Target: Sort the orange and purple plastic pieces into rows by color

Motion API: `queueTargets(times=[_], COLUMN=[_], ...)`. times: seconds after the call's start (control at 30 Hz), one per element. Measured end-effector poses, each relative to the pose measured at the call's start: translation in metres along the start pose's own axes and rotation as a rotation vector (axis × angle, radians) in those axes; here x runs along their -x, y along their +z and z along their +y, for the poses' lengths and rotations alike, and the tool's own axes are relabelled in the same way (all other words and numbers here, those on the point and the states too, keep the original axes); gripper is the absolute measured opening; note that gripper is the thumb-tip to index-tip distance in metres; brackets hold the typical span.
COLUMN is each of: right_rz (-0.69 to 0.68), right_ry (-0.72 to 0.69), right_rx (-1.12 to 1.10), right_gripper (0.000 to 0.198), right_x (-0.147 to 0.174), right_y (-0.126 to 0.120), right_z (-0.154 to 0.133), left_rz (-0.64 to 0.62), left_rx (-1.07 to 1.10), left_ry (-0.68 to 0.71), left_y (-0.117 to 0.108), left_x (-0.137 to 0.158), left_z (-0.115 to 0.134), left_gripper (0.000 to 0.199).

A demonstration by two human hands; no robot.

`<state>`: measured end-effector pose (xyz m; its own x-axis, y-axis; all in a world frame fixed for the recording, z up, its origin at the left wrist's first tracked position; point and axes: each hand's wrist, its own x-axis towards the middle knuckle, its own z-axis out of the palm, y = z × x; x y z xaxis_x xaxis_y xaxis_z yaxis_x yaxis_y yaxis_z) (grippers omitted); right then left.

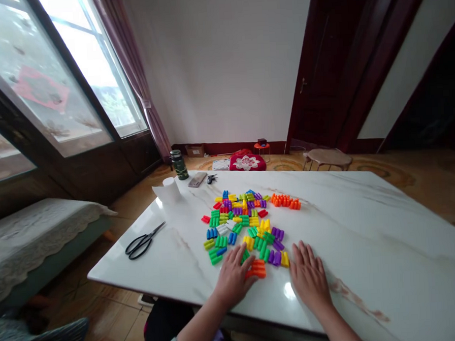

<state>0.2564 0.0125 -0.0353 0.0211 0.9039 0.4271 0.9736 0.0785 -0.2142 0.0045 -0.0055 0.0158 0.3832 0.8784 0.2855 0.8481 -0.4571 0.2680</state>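
- Orange toy blocks [258, 268] lie on the table right by the thumb of the left hand [233, 274]. The thumb is spread away from the other fingers, and the hand is palm down at the near edge of the pile. It looks as if the thumb touches the orange blocks, but one cannot tell how hard.
- The right hand [308, 274] lies flat and palm down. Its fingers are straight, a little apart, and hold nothing. A yellow block [284, 259] is just beside it, with purple blocks [275, 258] next to that.
- Between the hands and past them is the big pile of plastic toy blocks, in green, yellow, blue, red, purple and white. Each looks like little tubes stuck side by side.
- At the far right of the pile, more orange ones make a row [285, 201].
- Over on the left, black-handled scissors [143, 242] lie well apart from the pile.
- Farther back stand a white paper roll [169, 190] and a green patterned flask [179, 164]. A phone [197, 179] and keys [211, 179] lie near them.
- All this is on a shiny white table [386, 218].
- Past it are a round stool [328, 156] and a dark red door [321, 74].
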Motion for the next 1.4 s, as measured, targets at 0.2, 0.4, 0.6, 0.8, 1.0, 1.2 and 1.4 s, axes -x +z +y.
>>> queueTargets(times=[0.2,0.4,0.6,0.8,1.0,1.2,1.4], right_rz=[0.05,0.075,0.11,0.157,0.167,0.161,0.116], right_ry=[-0.036,-0.09,-0.112,-0.131,-0.122,-0.122,-0.079], right_rx=[0.081,0.161,0.181,0.145,0.114,0.135,0.151], right_gripper=[0.055,0.052,0.052,0.051,0.051,0.055,0.06], right_x=[0.0,0.0,0.0,0.001,0.0,-0.001,0.002], right_y=[0.003,0.001,0.003,0.012,0.014,0.033,0.046], right_z=[0.003,0.006,0.006,0.011,0.013,0.029,0.035], left_rz=[-0.016,0.034,0.087,0.174,0.194,0.034,-0.101], left_rx=[0.019,0.025,0.066,0.186,0.24,0.121,0.02], left_ry=[-0.049,-0.041,0.018,0.052,-0.07,-0.131,-0.192], left_y=[-0.002,0.003,0.005,-0.001,-0.028,-0.029,0.0], left_x=[-0.005,-0.003,0.005,-0.008,-0.086,-0.187,-0.253], left_z=[0.001,-0.002,-0.004,-0.008,-0.041,-0.068,-0.078], left_gripper=[0.043,0.044,0.049,0.047,0.038,0.042,0.05])
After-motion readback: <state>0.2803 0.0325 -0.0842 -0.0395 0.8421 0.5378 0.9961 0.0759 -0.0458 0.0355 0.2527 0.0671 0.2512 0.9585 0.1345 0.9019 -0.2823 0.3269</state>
